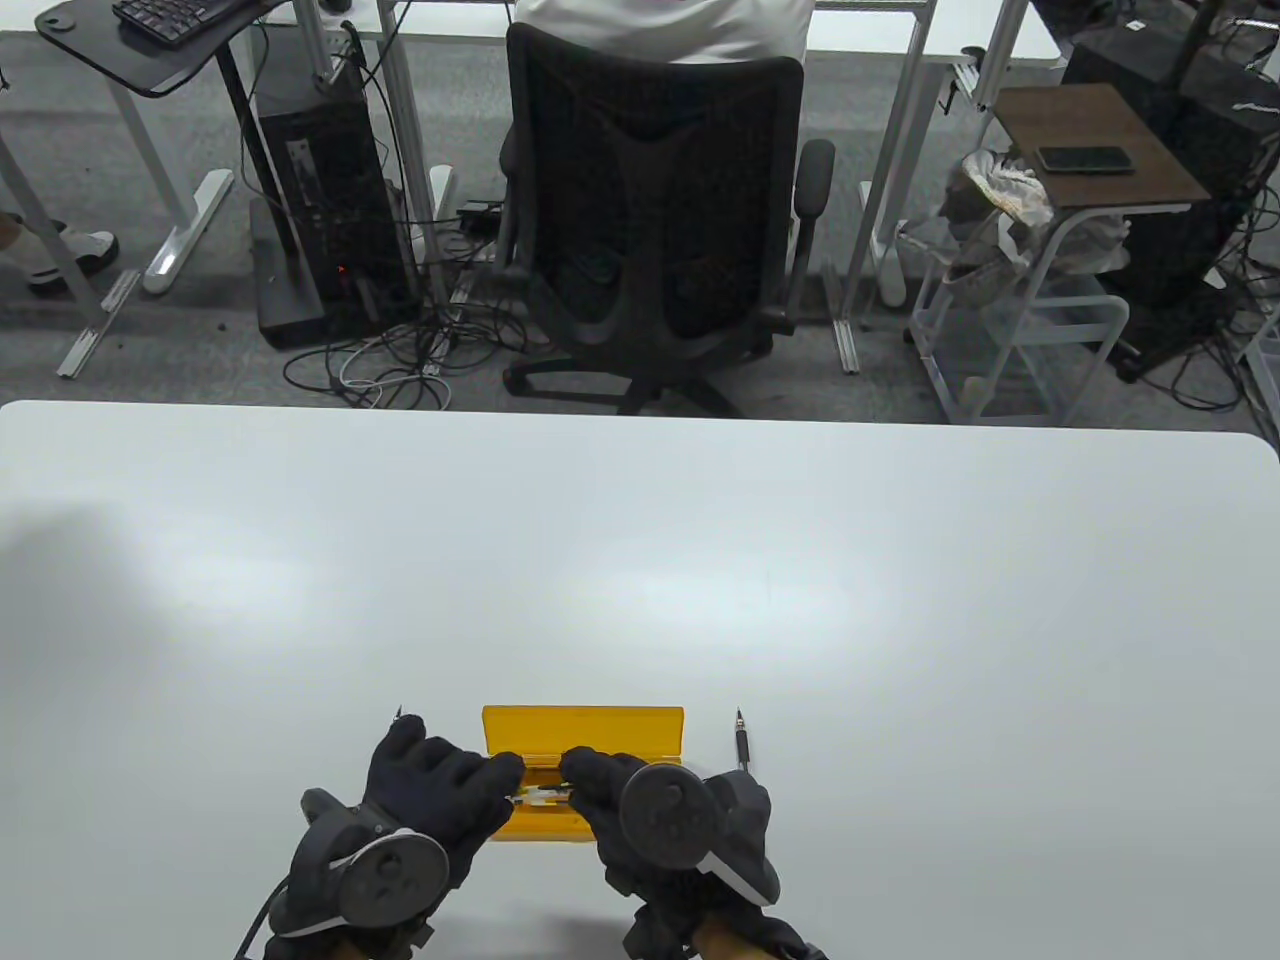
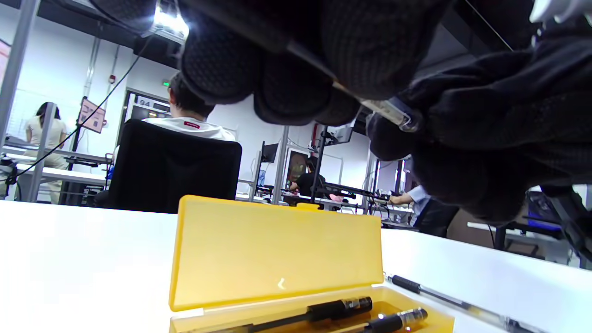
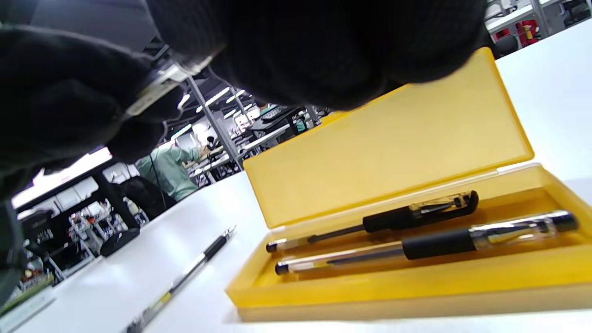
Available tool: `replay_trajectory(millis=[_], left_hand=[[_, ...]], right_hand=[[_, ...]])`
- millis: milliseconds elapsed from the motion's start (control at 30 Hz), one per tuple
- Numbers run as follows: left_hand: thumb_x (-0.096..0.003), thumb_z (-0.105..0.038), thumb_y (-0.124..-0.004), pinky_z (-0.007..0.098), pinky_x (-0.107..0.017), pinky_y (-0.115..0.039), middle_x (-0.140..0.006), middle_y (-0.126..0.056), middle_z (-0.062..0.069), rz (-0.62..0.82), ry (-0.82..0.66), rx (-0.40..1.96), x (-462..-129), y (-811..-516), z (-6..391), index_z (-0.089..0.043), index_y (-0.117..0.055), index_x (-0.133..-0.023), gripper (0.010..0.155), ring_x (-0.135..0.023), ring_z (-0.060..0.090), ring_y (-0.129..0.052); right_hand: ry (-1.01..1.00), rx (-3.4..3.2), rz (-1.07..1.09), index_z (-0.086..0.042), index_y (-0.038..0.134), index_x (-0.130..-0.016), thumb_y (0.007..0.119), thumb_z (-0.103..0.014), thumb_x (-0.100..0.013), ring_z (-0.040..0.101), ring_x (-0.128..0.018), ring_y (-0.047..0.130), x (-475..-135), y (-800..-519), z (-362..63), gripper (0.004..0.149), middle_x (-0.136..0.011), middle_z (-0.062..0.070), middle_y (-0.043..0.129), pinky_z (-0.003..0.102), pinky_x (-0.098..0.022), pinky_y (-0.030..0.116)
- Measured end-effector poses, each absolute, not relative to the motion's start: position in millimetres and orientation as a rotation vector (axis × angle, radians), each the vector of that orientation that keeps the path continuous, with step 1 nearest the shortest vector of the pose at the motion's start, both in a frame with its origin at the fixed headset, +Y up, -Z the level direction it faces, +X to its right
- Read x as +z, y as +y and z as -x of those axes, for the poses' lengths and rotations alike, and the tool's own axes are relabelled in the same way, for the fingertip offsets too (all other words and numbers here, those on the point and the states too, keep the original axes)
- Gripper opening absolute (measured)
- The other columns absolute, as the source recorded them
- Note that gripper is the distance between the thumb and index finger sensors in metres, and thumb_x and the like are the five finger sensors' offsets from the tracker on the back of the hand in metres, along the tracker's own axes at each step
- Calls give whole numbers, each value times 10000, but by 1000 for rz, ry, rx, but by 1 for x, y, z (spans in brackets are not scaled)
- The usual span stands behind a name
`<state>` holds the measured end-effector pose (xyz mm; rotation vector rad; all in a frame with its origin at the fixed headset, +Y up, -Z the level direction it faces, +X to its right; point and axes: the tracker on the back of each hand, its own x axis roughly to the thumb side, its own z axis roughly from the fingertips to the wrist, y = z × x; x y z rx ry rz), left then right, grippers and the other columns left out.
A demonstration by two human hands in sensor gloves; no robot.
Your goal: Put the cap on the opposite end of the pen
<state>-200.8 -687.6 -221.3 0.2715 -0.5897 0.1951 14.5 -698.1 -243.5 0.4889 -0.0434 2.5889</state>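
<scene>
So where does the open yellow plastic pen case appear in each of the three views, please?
Table view: the open yellow plastic pen case lies bottom centre, partly behind both hands.
Left wrist view: bottom centre, lid upright, two pens inside.
Right wrist view: centre-right, two pens inside.
Shared landmark: the uncapped black pen lying on the table beside the case.

The open case (image 1: pixel 583 738) sits at the table's (image 1: pixel 640 560) near edge. Two pens (image 3: pixel 418 233) lie inside it. Loose pens lie on either side of it (image 1: pixel 743 742).
</scene>
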Motion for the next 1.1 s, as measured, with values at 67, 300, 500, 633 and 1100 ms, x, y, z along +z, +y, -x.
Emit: replay_trajectory(millis=[67, 300, 500, 633, 1100], left_hand=[[-500, -290, -813, 730, -709, -454, -783, -949, 138, -271, -603, 175, -220, -688, 198, -136, -849, -933, 461, -730, 365, -851], [-488, -269, -804, 722, -708, -466, -737, -983, 162, -291, -622, 169, -218, -688, 194, -112, -867, -906, 451, -680, 383, -866], [-495, -284, -807, 738, -709, -425, -809, -940, 150, -335, -594, 127, -217, -685, 196, -155, -855, -921, 447, -757, 385, -822], [-492, -310, -821, 747, -713, -401, -852, -918, 124, -318, -604, 99, -217, -688, 192, -190, -852, -929, 455, -806, 376, -799], [-528, -396, -824, 708, -683, -479, -968, -812, 187, -157, -190, 859, -230, -699, 228, -98, -673, -1063, 630, -853, 414, -754]], right_hand=[[-38, 2603, -521, -195, 845, -861, 728, -351, -439, 128, -275, 965, -242, -697, -14, 464, -485, 33, 992, 370, -280, 857], [-109, 2660, -605, -150, 846, -860, 729, -340, -439, 129, -272, 977, -235, -692, -7, 476, -480, 44, 994, 368, -279, 864], [-46, 2658, -634, -122, 835, -868, 745, -348, -439, 131, -282, 994, -234, -693, -1, 494, -489, 45, 1007, 364, -282, 874], [17, 2776, -594, -170, 899, -806, 774, -416, -428, 136, -256, 992, -234, -695, 3, 468, -443, 37, 1023, 372, -268, 870], [6, 2545, -288, -119, 880, -823, 746, -352, -432, 133, -309, 1011, -248, -696, -31, 475, -520, 48, 1016, 360, -278, 879]])
